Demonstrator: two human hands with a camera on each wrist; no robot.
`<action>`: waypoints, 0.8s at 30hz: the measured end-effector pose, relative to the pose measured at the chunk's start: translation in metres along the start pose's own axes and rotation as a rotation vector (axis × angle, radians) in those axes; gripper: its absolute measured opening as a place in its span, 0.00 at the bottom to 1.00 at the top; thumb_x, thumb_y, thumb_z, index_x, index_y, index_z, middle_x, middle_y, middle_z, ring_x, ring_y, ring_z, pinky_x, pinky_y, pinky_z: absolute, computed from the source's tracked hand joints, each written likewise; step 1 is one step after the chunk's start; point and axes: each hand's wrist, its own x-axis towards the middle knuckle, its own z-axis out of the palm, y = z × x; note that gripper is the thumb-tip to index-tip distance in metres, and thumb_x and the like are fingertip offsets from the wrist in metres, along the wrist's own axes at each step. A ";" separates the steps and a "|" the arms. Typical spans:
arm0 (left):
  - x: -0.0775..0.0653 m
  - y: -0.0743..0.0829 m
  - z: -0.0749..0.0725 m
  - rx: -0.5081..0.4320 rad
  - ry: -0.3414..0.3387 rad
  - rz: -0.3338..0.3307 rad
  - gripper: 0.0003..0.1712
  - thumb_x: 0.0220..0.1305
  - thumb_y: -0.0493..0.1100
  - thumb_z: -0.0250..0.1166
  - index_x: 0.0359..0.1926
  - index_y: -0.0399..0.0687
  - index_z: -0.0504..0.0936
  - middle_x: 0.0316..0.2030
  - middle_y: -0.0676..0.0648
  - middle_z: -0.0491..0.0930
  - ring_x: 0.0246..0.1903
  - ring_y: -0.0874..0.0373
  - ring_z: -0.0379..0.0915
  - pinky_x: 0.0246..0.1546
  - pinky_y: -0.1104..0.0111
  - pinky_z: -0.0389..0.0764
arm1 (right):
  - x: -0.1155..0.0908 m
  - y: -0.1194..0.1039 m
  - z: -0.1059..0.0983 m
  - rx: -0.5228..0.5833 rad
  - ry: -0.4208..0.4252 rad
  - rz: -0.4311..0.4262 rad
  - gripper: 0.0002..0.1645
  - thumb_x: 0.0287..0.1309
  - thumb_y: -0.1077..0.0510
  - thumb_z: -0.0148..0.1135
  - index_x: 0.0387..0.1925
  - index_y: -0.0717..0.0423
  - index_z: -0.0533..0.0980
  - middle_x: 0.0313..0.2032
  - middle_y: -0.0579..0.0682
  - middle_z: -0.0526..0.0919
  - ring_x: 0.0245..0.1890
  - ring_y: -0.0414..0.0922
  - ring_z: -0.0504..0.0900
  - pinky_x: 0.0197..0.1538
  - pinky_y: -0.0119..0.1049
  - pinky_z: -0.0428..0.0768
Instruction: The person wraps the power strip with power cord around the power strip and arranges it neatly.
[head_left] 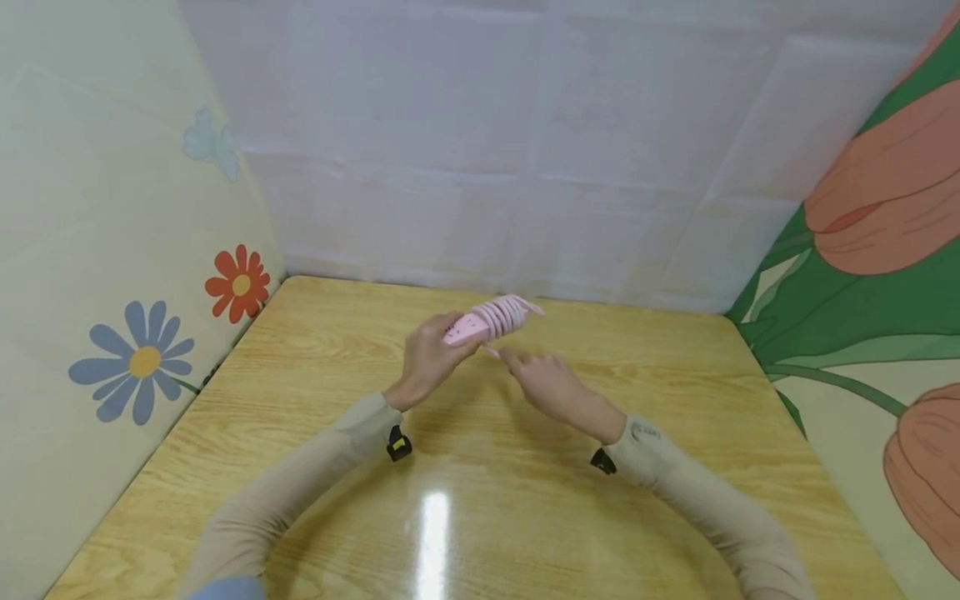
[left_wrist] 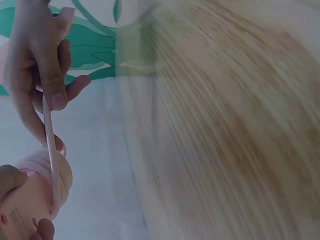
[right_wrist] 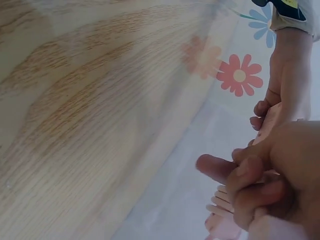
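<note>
A pink power strip [head_left: 465, 330] is held up over the table, tilted with its far end toward the right. My left hand [head_left: 430, 358] grips its near end, thumb along one side. Several turns of pink cord [head_left: 501, 317] wrap the far half, and a piece of cord sticks out beyond that end. My right hand [head_left: 551, 385] pinches a length of the cord just below and right of the strip. In the left wrist view this taut strand [left_wrist: 49, 132] runs from the right thumb [left_wrist: 58, 101] down to the coil. Small print and round holes show on the strip's face there.
Beneath both hands spreads a wood-grain table [head_left: 510, 500] with a bright light reflection near the front. A pale cloth [head_left: 480, 150] hangs along its back edge. Flower-printed panels stand at the left [head_left: 142, 208] and right [head_left: 840, 367]. Each wrist wears a dark strap.
</note>
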 end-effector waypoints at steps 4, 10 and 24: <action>-0.001 -0.005 -0.002 0.026 -0.014 0.002 0.26 0.55 0.45 0.76 0.52 0.35 0.82 0.40 0.39 0.84 0.35 0.51 0.79 0.34 0.61 0.81 | -0.003 -0.002 -0.004 -0.011 -0.050 -0.009 0.23 0.48 0.78 0.62 0.49 0.68 0.73 0.28 0.56 0.82 0.17 0.45 0.76 0.18 0.34 0.75; -0.004 -0.009 -0.005 0.051 -0.039 -0.023 0.26 0.54 0.46 0.77 0.51 0.36 0.83 0.39 0.41 0.84 0.34 0.52 0.78 0.33 0.62 0.80 | -0.007 -0.002 -0.016 -0.044 -0.103 -0.026 0.22 0.44 0.80 0.64 0.42 0.64 0.73 0.29 0.55 0.83 0.18 0.45 0.75 0.19 0.35 0.75; -0.011 -0.012 -0.006 0.146 -0.173 0.033 0.25 0.57 0.51 0.75 0.49 0.38 0.83 0.35 0.45 0.83 0.28 0.58 0.75 0.25 0.70 0.77 | -0.013 0.013 -0.025 -0.364 0.203 -0.186 0.09 0.51 0.56 0.75 0.29 0.52 0.81 0.24 0.48 0.84 0.20 0.45 0.79 0.22 0.36 0.73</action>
